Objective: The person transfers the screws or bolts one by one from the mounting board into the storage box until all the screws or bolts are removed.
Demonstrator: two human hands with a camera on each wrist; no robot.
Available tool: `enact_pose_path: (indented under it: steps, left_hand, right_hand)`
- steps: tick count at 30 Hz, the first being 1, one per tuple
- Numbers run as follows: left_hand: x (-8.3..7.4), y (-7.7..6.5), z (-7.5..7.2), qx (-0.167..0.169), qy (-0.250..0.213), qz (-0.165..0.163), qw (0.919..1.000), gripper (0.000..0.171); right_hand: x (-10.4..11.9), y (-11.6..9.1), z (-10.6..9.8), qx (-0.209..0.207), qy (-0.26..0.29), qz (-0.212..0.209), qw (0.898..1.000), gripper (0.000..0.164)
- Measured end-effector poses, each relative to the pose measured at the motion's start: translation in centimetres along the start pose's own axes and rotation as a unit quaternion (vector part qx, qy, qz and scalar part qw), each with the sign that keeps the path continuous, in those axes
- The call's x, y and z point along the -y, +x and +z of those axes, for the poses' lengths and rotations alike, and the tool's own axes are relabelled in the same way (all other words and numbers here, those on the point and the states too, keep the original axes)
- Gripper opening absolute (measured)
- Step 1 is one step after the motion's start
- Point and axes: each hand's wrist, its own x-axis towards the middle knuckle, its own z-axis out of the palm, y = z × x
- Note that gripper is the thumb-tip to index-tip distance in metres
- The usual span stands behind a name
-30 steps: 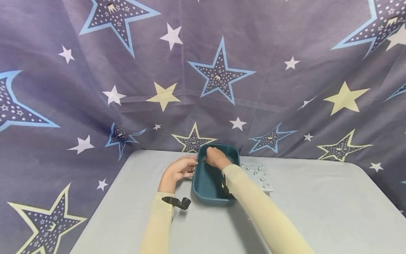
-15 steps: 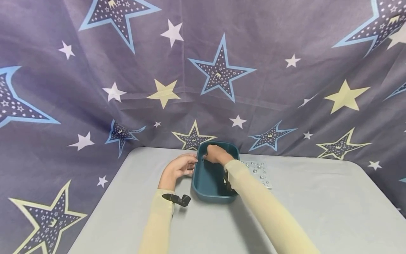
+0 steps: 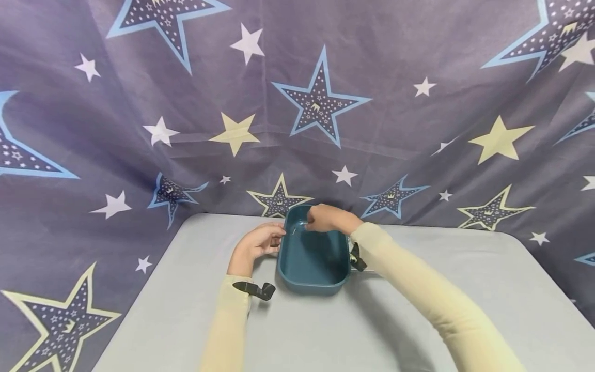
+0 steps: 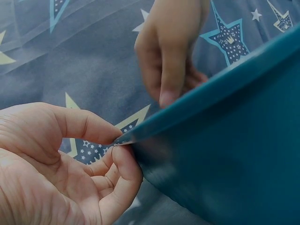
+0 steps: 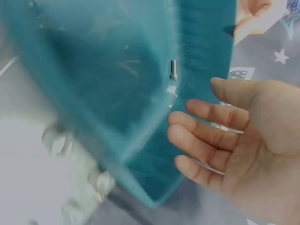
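A deep teal bin stands on the table. My left hand is at its left rim; in the left wrist view the thumb and index finger of that hand pinch the rim edge. Inside the bin, along the base of its wall, lies a small metal bolt, with a tiny shiny bit beside it. My right hand hovers over the bin's far end. In the right wrist view this hand has loosely bent, spread fingers with nothing between them, apart from the bolt.
A metal plate with round studs lies to the right of the bin, mostly hidden behind the bin and my right sleeve in the head view. A star-patterned curtain hangs along the back edge of the grey-white table.
My right hand has lifted and moved rightward from the bin's left wall, leaving the small bolt inside; its forearm has swung to the right. My left hand keeps its place at the rim.
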Motion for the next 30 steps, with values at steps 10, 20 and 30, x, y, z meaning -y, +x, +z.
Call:
enact_pose_path:
  steps: [10, 20, 30]
  left_hand:
    - [-0.3, 0.0, 0.1, -0.002, -0.004, -0.003, 1.0, 0.014]
    - [0.0, 0.1, -0.1, 0.013, 0.009, -0.002, 0.9999, 0.012]
    - [0.0, 0.2, -0.1, 0.034, 0.013, 0.005, 0.9993, 0.014]
  right_hand:
    - [-1.3, -6.2, -1.7, -0.029, -0.062, -0.067, 0.995, 0.021]
    - [-3.2, -12.2, -1.1, -0.042, -0.114, -0.049, 0.991, 0.01]
    - [-6.3, -16.5, 0.3, -0.085, -0.136, -0.062, 0.985, 0.007]
